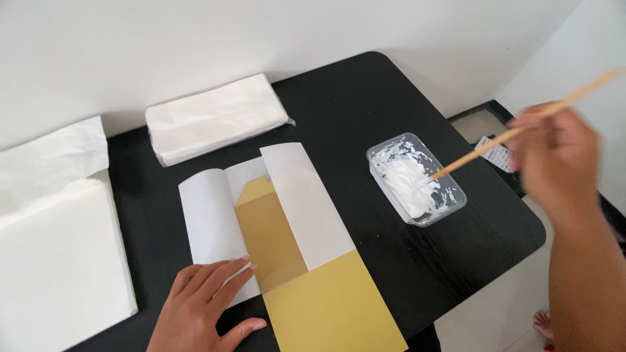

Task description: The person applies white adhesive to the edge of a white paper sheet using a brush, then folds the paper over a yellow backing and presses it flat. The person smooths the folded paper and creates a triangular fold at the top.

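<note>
My left hand (202,306) lies flat with fingers spread on the left flap of a white folded paper (208,221) that wraps a gold sheet (326,306) on the black table (352,98). My right hand (557,160) grips a thin wooden stick (515,130). The stick's tip dips into white paste inside a clear plastic tub (417,177) to the right of the paper. The right flap of the white paper (306,208) lies folded over the gold sheet.
A stack of white folded papers (215,117) rests at the back of the table. A larger pile of white sheets (55,241) sits at the left. The table's rounded right edge drops to a light floor. A small printed packet (499,155) lies beyond the tub.
</note>
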